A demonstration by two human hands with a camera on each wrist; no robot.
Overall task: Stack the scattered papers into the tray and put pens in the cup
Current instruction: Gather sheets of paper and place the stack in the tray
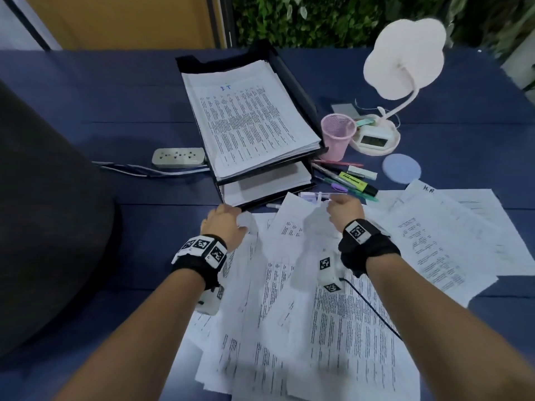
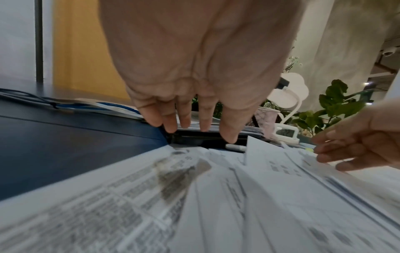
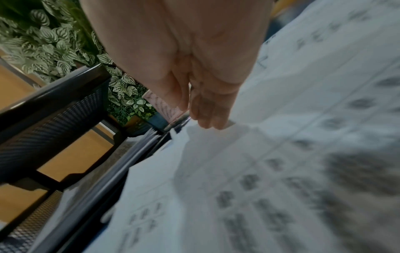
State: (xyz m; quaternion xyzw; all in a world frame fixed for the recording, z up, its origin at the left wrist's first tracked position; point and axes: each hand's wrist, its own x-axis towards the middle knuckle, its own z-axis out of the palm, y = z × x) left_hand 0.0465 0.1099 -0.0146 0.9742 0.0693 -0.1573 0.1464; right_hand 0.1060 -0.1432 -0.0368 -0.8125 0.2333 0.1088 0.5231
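the tray (image 1: 292, 79) holds a neat stack on top, but many papers (image 1: 318, 314) still lie scattered in front of it. the cup (image 1: 337, 136), right of the tray, looks empty; pens (image 1: 344, 180) lie just before it. left hand (image 1: 224, 224) hangs spread above the papers; right hand (image 1: 344, 211) is loosely curled, its hold unclear.

Navy table (image 1: 86, 111); leafy green wall (image 1: 333, 18); yellow panel (image 1: 121, 21) behind.

Dim indoor light, soft shadows, wide-angle distortion, blurred wrist views
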